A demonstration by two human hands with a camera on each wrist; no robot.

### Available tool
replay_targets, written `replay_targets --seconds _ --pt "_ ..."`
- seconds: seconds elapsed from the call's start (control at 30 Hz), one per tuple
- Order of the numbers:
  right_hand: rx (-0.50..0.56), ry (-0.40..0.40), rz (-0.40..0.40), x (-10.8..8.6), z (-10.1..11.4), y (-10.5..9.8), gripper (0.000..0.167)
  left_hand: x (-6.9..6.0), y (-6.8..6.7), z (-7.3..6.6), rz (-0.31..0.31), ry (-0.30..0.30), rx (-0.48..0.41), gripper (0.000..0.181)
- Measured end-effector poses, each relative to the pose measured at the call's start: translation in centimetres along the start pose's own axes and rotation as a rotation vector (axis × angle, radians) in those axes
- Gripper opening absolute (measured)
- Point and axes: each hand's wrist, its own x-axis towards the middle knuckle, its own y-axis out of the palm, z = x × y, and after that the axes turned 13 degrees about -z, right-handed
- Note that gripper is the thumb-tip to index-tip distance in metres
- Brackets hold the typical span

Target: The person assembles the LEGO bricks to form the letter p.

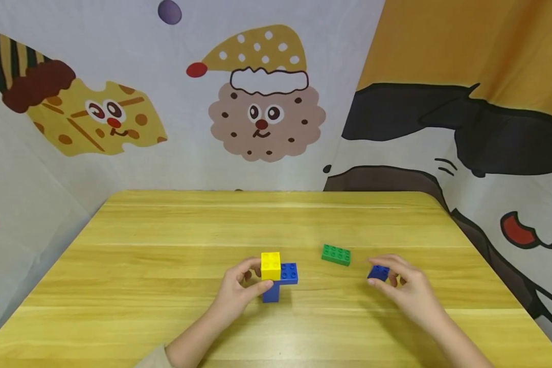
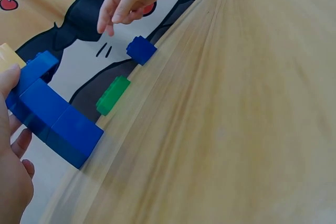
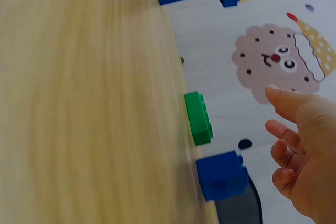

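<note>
Standing on end on the table [image 1: 165,230], the blue column [image 1: 271,293] has its long axis upright, with its lower end against the tabletop and well apart from the far edge. Across its top sits a blue crosspiece [image 1: 289,274], long axis level, its bare studded end pointing toward the table's right edge; a yellow block [image 1: 270,266] is stacked on the other end. The left hand [image 1: 233,292] grips this assembly near the top, thumb on the near side and fingers behind, so most of the column extends below the grip. Nearer the right edge, a loose blue block [image 3: 223,176] rests on the table, studs up. The right hand [image 1: 409,289] hovers just above it, thumb and fingers parted and holding nothing; both wrist views show a gap between. Between the column and that block, a little closer to the far edge, a green brick [image 1: 336,254] lies flat, studs up, its long axis running roughly left to right, with the right end turned slightly away from the far edge.
</note>
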Motion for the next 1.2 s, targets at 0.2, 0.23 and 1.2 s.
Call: replay_targets --seconds 0.2,0.23,1.2 --pt "-0.083 0.036 0.010 0.0 -1.4 -0.8 0.037 -0.2 0.0 0.1 -0.006 -0.003 0.002 0.030" --pt "-0.092 0.039 0.011 0.0 -1.6 -0.9 0.037 -0.2 0.0 0.1 -0.005 -0.003 0.005 0.030" --pt "-0.161 0.160 0.099 -0.4 -4.7 -1.1 0.039 -0.1 0.0 0.3 0.007 0.004 -0.023 0.031"
